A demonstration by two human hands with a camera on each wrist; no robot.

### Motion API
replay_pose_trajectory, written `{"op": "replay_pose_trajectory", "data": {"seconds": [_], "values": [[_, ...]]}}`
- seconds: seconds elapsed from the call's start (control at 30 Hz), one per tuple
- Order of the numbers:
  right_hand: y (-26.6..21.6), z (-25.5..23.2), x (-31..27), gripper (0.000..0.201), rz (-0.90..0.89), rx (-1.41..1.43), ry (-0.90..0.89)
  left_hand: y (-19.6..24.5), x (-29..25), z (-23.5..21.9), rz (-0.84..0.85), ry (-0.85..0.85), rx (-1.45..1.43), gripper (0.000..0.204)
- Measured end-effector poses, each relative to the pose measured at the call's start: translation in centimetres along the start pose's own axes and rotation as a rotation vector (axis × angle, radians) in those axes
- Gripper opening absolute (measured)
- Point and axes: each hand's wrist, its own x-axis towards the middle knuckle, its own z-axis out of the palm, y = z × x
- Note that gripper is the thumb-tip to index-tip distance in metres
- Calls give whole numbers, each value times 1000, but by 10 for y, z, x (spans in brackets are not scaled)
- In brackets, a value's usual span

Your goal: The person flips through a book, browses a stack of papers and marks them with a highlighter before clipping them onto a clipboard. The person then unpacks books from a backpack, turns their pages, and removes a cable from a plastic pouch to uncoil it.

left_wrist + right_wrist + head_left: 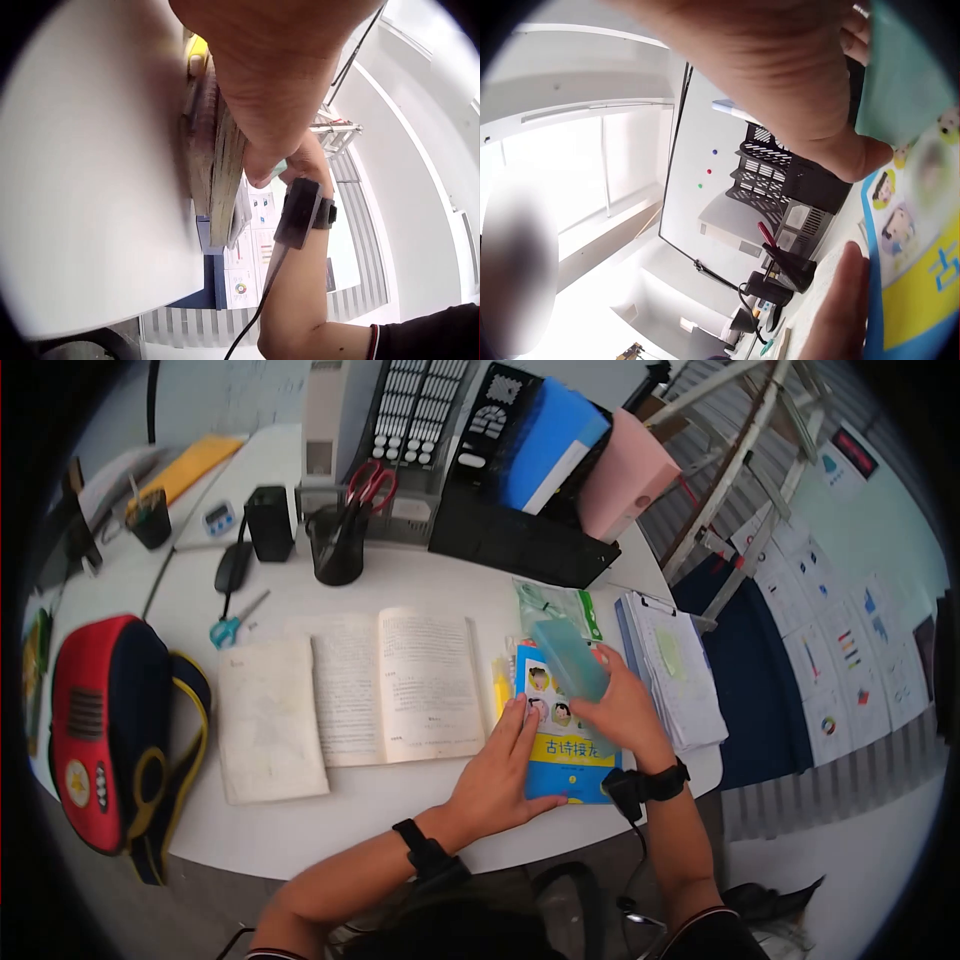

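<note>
My right hand (627, 710) grips a translucent teal case (570, 658) between thumb and fingers, tilted over the upper part of a blue and yellow book (572, 768). In the right wrist view the thumb presses on the teal case (907, 82), just above the book's cover (922, 247). My left hand (492, 772) lies on the book's left side, fingers straight, thumb spread toward its lower edge. The left wrist view shows the left hand (270, 75) beside a stack of books (225, 172) seen edge-on.
An open book (430, 690) and a worn cover (268, 720) lie to the left, with a red and navy bag (110, 730) farther left. A clipboard with papers (675, 670) is at the right. Behind stand a pen cup (337, 550), folders (555, 450) and a green packet (560, 605).
</note>
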Motion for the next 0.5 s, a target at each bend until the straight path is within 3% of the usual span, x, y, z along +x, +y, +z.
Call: {"op": "replay_pose_trajectory", "data": {"seconds": [0.07,0.27,0.5], "values": [[-6,-9,22,89,25,-46,-66,-3,-4,-1,68,-15,-14,114],[-36,19,117,84,-455,-20,-120,-8,-8,-5,-4,-50,-87,110],[-77,84,178,74,-606,21,-268,-11,-11,-6,-1,-56,-108,107]]}}
